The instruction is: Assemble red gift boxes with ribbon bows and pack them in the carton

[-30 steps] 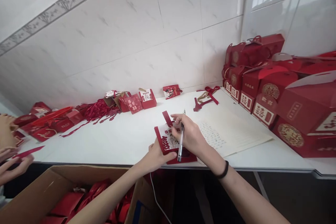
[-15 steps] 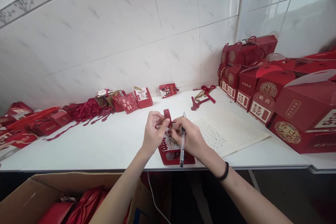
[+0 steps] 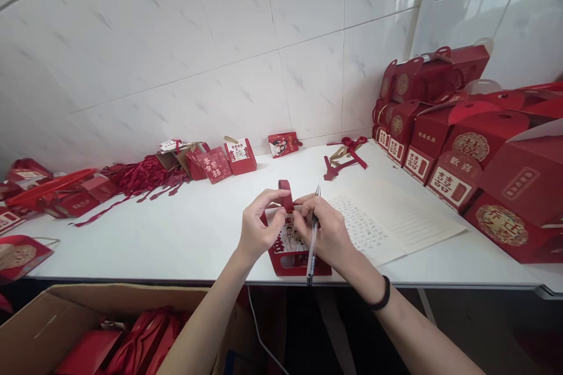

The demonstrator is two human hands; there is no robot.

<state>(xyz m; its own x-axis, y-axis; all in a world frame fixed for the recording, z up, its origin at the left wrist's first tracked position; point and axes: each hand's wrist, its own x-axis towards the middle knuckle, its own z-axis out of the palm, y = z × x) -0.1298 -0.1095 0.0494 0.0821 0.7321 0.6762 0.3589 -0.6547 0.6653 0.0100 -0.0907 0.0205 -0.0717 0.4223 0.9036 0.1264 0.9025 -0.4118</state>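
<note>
A small red gift box [image 3: 278, 268] with a white printed label and a cut-out window lies at the table's front edge. From its far end a red ribbon loop [image 3: 285, 192] stands up. My left hand [image 3: 259, 224] pinches this loop, index finger against its side and thumb near its base. My right hand [image 3: 328, 228] has its fingertips at the loop's base, while a clear pen [image 3: 312, 249] is held across the same hand, tip upward. What the right fingertips grip at the base is hidden.
Stacked red boxes [image 3: 457, 179] fill the right side. Handwritten paper sheets [image 3: 396, 225] lie beside my right hand. Along the wall are ribbon pieces [image 3: 343, 158], small boxes [image 3: 241, 158] and a ribbon pile [image 3: 143, 179]. Below the table edge is a cardboard carton [image 3: 65, 304] holding red items.
My left index finger now reaches straighter against the loop, and the left thumb sits lower. Both hands stay at the loop's base. The camera view has shifted slightly.
</note>
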